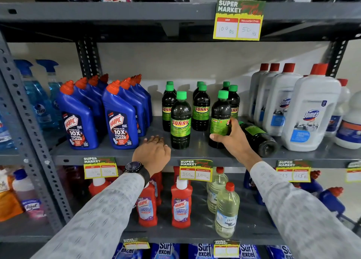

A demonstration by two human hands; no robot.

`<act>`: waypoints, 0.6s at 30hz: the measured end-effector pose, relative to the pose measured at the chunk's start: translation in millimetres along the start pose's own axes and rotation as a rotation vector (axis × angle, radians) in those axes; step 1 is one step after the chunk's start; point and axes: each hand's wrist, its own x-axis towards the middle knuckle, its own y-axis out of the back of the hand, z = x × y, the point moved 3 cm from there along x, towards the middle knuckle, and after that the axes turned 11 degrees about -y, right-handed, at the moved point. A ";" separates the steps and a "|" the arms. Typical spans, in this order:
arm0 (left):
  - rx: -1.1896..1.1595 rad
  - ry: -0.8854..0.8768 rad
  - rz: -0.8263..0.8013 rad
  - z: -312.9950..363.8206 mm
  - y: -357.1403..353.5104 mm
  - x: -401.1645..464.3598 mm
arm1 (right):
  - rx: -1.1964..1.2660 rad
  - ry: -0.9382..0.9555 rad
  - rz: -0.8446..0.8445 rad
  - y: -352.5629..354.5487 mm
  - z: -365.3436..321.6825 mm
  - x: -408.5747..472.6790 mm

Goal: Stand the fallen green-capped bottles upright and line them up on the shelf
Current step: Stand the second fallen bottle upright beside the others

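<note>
Sleeves lowest; left hand (pixel 154 151) rests loose on shelf (pixel 117 153), grip empty. Right hand (pixel 232 137) grips upright bottle (pixel 219 118). One fallen bottle (pixel 257 137) remains; seven stand.

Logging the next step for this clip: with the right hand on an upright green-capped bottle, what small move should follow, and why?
Probably release the upright bottle and move the right hand to the fallen bottle just right of it. It is the only green-capped one lying down, its base toward the shelf edge. The left hand rests empty.
</note>
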 end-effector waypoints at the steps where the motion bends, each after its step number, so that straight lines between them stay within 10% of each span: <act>1: -0.001 -0.003 -0.004 0.2 0.4 0.0 | -0.001 -0.015 -0.009 -0.7 2.0 1.2; 18: 0.032 -0.021 -0.009 -3.5 -4.1 3.3 | 0.041 -0.055 -0.006 0.6 6.6 4.1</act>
